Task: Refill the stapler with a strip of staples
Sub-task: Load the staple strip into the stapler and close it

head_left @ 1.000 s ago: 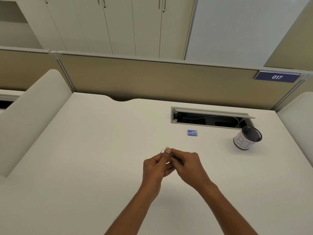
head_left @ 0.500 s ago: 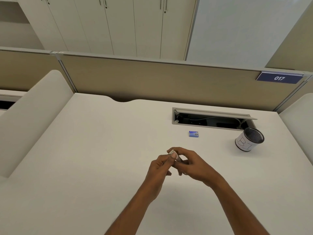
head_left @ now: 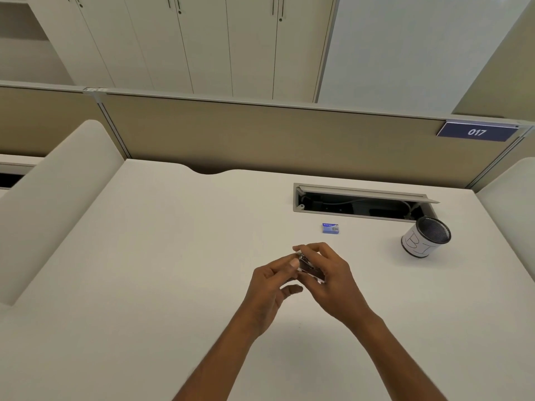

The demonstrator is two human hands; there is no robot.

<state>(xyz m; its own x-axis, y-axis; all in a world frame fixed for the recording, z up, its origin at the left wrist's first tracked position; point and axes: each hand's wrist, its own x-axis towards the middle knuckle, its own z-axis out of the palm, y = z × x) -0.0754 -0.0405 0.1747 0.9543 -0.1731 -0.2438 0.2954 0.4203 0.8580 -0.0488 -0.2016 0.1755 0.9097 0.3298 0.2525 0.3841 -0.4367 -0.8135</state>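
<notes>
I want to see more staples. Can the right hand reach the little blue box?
Probably yes: only bare desk lies between the right hand and the blue box. But it grips the stapler, so it must let go first.

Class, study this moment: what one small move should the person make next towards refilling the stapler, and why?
Probably pull the stapler open. The left hand and right hand both pinch it above the desk, no staple strip shows, and the blue staple box lies beyond them.
</notes>
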